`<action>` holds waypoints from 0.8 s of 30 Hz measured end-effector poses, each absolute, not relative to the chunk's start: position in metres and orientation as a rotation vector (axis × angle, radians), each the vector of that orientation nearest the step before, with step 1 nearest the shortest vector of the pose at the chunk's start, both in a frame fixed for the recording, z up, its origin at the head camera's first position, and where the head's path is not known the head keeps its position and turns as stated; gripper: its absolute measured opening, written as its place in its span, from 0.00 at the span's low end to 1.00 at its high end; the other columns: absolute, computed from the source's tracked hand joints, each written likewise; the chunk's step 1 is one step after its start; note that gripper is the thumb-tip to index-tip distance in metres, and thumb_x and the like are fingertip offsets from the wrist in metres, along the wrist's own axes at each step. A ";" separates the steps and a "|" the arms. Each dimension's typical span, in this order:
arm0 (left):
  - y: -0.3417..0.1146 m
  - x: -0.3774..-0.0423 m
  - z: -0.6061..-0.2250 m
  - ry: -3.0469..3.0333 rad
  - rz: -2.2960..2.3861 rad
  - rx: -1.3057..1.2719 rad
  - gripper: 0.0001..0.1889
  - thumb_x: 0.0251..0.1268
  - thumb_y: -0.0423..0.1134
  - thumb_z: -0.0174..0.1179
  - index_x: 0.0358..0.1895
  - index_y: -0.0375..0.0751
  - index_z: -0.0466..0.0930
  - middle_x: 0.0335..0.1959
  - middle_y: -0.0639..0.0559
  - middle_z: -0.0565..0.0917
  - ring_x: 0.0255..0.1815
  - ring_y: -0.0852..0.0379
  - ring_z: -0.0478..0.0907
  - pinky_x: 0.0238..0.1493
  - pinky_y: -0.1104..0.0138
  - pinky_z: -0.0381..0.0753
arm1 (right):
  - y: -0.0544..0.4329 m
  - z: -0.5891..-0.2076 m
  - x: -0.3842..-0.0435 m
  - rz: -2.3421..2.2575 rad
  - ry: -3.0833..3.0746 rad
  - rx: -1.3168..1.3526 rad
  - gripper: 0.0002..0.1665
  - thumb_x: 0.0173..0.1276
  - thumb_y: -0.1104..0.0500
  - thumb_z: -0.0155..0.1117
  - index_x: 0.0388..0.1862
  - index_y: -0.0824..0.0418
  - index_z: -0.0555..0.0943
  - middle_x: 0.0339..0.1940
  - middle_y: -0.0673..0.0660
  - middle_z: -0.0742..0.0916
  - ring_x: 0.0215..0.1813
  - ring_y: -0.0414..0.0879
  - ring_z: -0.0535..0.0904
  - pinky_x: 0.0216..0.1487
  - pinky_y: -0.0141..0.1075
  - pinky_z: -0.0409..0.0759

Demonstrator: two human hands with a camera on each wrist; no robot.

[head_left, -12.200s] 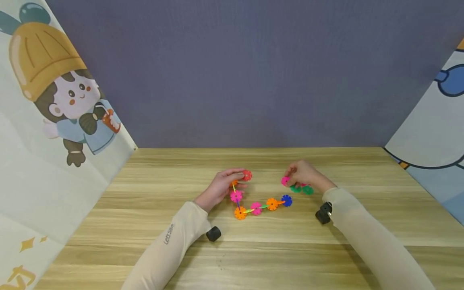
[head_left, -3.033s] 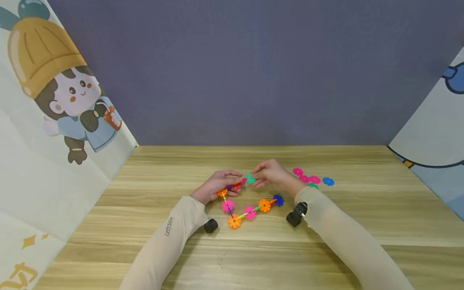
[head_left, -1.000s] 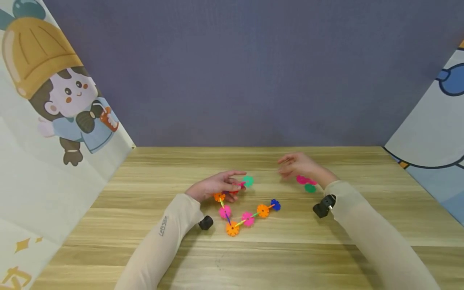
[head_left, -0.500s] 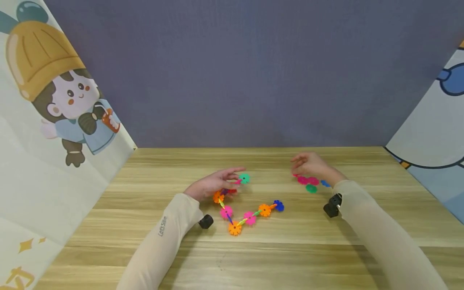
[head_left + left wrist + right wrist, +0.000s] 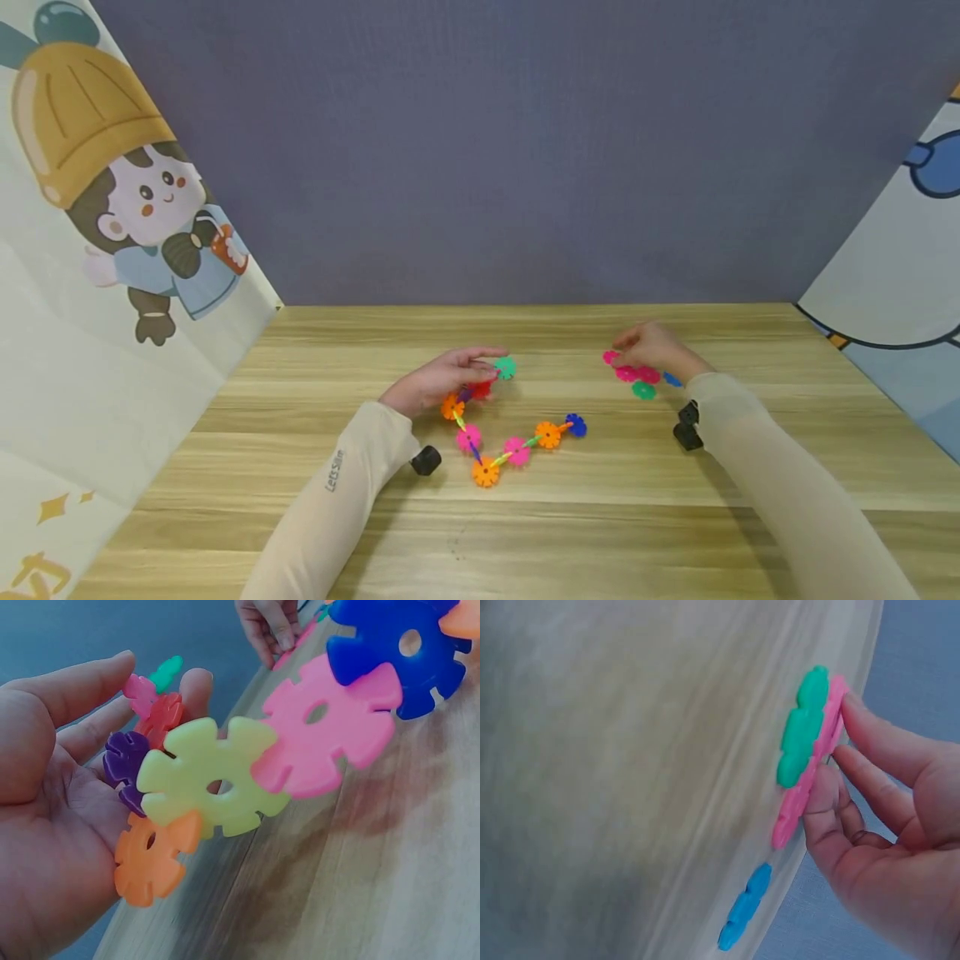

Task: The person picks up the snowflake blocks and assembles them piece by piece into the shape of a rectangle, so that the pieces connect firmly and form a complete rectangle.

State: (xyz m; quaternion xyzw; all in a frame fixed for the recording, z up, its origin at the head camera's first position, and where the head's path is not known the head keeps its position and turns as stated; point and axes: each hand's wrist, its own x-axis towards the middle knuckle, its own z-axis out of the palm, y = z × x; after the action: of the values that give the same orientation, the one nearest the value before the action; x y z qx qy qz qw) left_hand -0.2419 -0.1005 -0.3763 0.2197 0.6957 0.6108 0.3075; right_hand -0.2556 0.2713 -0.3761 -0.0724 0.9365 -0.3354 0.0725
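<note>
A chain of interlocking plastic snowflake discs (image 5: 486, 472) bends across the wooden table in the head view, with a dark blue disc (image 5: 576, 425) at its right end. My left hand (image 5: 438, 385) holds the far part of this chain, near the red disc (image 5: 482, 389) and the green end disc (image 5: 506, 368). In the left wrist view, a yellow-green disc (image 5: 214, 780) hangs in front of the palm. My right hand (image 5: 658, 350) pinches a pink disc (image 5: 610, 357) at the loose pile. More pink discs (image 5: 647, 375) lie under its fingers, partly hidden.
A loose green disc (image 5: 643, 391) and a blue disc (image 5: 672, 379) lie beside the pink ones on the wooden table (image 5: 525, 542). Behind the table rises a dark grey-blue panel (image 5: 525, 167). Black wrist cameras (image 5: 426, 460) stick out below both wrists.
Three seconds ago my right hand was at the green disc on the chain's end; it has moved right to the loose discs and lowered onto the pink ones. The left hand keeps the chain.
</note>
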 end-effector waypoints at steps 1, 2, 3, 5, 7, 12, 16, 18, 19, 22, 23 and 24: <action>-0.100 -0.242 -0.376 1.834 1.618 0.578 0.27 0.76 0.32 0.53 0.75 0.37 0.61 0.62 0.38 0.77 0.42 0.53 0.82 0.39 0.70 0.80 | 0.271 -0.377 -0.256 -0.990 2.821 -0.211 0.28 0.60 0.60 0.74 0.54 0.78 0.80 0.53 0.72 0.84 0.41 0.52 0.85 0.43 0.42 0.86; -0.100 -0.242 -0.377 1.830 1.622 0.574 0.27 0.76 0.31 0.53 0.75 0.37 0.61 0.61 0.39 0.78 0.41 0.53 0.83 0.39 0.71 0.80 | 0.271 -0.377 -0.257 -0.976 2.828 -0.205 0.27 0.60 0.60 0.74 0.53 0.77 0.81 0.52 0.71 0.84 0.41 0.52 0.85 0.43 0.42 0.86; -0.100 -0.242 -0.377 1.825 1.627 0.570 0.27 0.76 0.31 0.53 0.75 0.37 0.61 0.61 0.39 0.78 0.41 0.53 0.83 0.38 0.71 0.80 | 0.271 -0.377 -0.257 -0.975 2.826 -0.192 0.26 0.60 0.60 0.74 0.53 0.77 0.81 0.52 0.71 0.85 0.40 0.51 0.86 0.43 0.42 0.86; -0.099 -0.242 -0.377 1.818 1.635 0.566 0.27 0.76 0.31 0.53 0.75 0.36 0.61 0.61 0.41 0.79 0.41 0.53 0.84 0.37 0.71 0.80 | 0.271 -0.377 -0.257 -0.979 2.826 -0.171 0.25 0.59 0.62 0.74 0.51 0.76 0.82 0.50 0.70 0.85 0.39 0.50 0.85 0.42 0.41 0.86; -0.099 -0.243 -0.377 1.817 1.640 0.560 0.27 0.77 0.32 0.52 0.75 0.37 0.61 0.60 0.42 0.80 0.41 0.53 0.85 0.36 0.71 0.79 | 0.271 -0.377 -0.257 -0.979 2.828 -0.163 0.24 0.59 0.62 0.74 0.50 0.76 0.83 0.48 0.70 0.86 0.38 0.50 0.85 0.41 0.41 0.86; -0.098 -0.243 -0.376 1.827 1.660 0.536 0.26 0.76 0.32 0.54 0.74 0.37 0.63 0.59 0.38 0.79 0.40 0.54 0.84 0.39 0.69 0.81 | 0.269 -0.377 -0.257 -0.950 2.871 -0.169 0.22 0.57 0.62 0.76 0.46 0.75 0.83 0.44 0.68 0.86 0.41 0.54 0.82 0.44 0.44 0.84; -0.097 -0.242 -0.376 1.841 1.693 0.516 0.26 0.75 0.32 0.55 0.73 0.36 0.64 0.58 0.37 0.80 0.40 0.53 0.84 0.44 0.68 0.83 | 0.265 -0.377 -0.255 -0.978 2.896 -0.176 0.21 0.54 0.63 0.77 0.43 0.74 0.83 0.39 0.65 0.87 0.38 0.53 0.82 0.41 0.42 0.83; -0.096 -0.241 -0.376 1.851 1.698 0.505 0.26 0.75 0.32 0.56 0.73 0.36 0.65 0.56 0.40 0.81 0.41 0.52 0.84 0.46 0.68 0.83 | 0.264 -0.377 -0.255 -1.022 2.889 -0.181 0.20 0.53 0.65 0.77 0.42 0.74 0.82 0.35 0.63 0.86 0.32 0.49 0.82 0.36 0.39 0.84; -0.096 -0.241 -0.377 1.855 1.699 0.504 0.26 0.75 0.32 0.56 0.73 0.36 0.65 0.56 0.42 0.82 0.42 0.51 0.85 0.46 0.68 0.83 | 0.263 -0.377 -0.254 -1.036 2.887 -0.185 0.19 0.53 0.66 0.77 0.41 0.74 0.82 0.33 0.62 0.86 0.30 0.48 0.81 0.33 0.38 0.83; -0.096 -0.241 -0.378 1.867 1.694 0.498 0.25 0.75 0.32 0.56 0.72 0.36 0.67 0.55 0.43 0.82 0.44 0.50 0.85 0.49 0.67 0.83 | 0.263 -0.378 -0.254 -1.098 2.858 -0.190 0.17 0.53 0.68 0.76 0.40 0.75 0.81 0.30 0.59 0.86 0.24 0.44 0.81 0.27 0.36 0.83; -0.096 -0.241 -0.379 1.869 1.693 0.497 0.24 0.74 0.32 0.56 0.71 0.36 0.68 0.55 0.42 0.82 0.44 0.50 0.85 0.50 0.66 0.83 | 0.262 -0.378 -0.254 -1.113 2.852 -0.192 0.16 0.53 0.68 0.75 0.40 0.74 0.81 0.29 0.59 0.86 0.23 0.44 0.81 0.27 0.36 0.83; -0.095 -0.241 -0.379 1.871 1.691 0.497 0.24 0.74 0.32 0.56 0.71 0.36 0.68 0.56 0.41 0.82 0.45 0.49 0.85 0.51 0.66 0.83 | 0.262 -0.378 -0.253 -1.127 2.844 -0.188 0.16 0.54 0.69 0.74 0.40 0.74 0.81 0.29 0.59 0.86 0.23 0.44 0.81 0.27 0.36 0.84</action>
State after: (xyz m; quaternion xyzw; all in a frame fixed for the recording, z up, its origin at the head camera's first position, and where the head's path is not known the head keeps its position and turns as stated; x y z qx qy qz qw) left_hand -0.2415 -0.0953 -0.3788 0.1856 0.6983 0.6312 0.2819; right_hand -0.2534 0.2621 -0.3784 -0.0612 0.9272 -0.3676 0.0385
